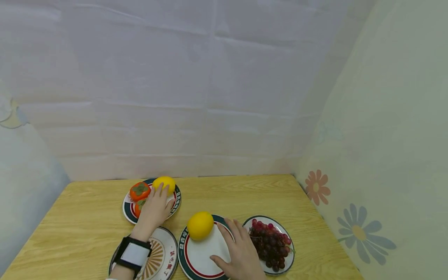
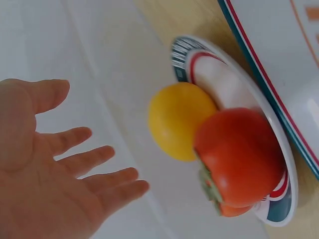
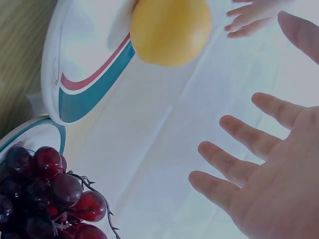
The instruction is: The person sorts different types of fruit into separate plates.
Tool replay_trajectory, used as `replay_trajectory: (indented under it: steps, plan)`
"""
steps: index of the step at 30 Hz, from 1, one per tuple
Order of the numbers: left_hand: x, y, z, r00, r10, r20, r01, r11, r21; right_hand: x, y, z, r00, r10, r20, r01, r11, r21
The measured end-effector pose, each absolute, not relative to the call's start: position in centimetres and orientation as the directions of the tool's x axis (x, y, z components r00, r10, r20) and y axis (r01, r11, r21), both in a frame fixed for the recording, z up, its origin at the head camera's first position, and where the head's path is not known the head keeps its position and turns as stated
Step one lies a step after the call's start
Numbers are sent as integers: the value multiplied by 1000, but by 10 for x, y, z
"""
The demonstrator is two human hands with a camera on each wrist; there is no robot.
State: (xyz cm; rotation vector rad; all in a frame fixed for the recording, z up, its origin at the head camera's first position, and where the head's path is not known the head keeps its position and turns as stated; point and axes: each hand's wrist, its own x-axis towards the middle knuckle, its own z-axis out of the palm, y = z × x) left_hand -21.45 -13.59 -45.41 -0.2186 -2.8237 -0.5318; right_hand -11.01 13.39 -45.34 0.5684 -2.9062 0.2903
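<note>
My left hand (image 1: 154, 210), its fingers spread, hovers over the back plate (image 1: 177, 197), apart from the fruit in the left wrist view. That plate bears a yellow lemon (image 2: 182, 121) and orange-red persimmons (image 1: 140, 191); one persimmon is partly hidden by the hand in the head view. Over the right side of the middle plate (image 1: 203, 260) is my right hand (image 1: 241, 254), fingers extended and holding nothing. A second lemon (image 1: 200, 226) lies at that plate's back left, to the left of the right fingers, with a gap between them in the right wrist view.
A bunch of dark red grapes (image 1: 269, 245) fills a smaller plate (image 1: 290, 259) on the right. Under my left forearm sits a plate with a brown fan pattern (image 1: 155, 258). The wooden table (image 1: 224, 198) ends at a white cloth backdrop (image 1: 210, 136).
</note>
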Motion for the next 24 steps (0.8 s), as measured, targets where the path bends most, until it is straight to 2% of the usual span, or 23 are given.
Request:
replay_trajectory:
  steps: [4, 9, 15, 20, 24]
  plan:
    - [-246, -146, -469, -936, 129, 328, 228, 932, 282, -109, 134, -454, -910, -359, 206, -392, 908, -148]
    - [-269, -155, -485, -924, 146, 353, 241, 940, 243, -109, 133, -452, -913, -356, 201, -389, 907, -160]
    - [-277, -161, -494, -929, 142, 341, 229, 946, 230, -108, 134, -452, -902, -367, 226, -400, 908, -122]
    - [-281, -165, -501, -900, 89, 427, 178, 969, 173, -108, 134, -452, -891, -378, 251, -412, 905, -102]
    - [-283, -166, -505, -890, 86, 448, 188, 964, 187, -109, 133, -452, -898, -368, 240, -401, 909, -109]
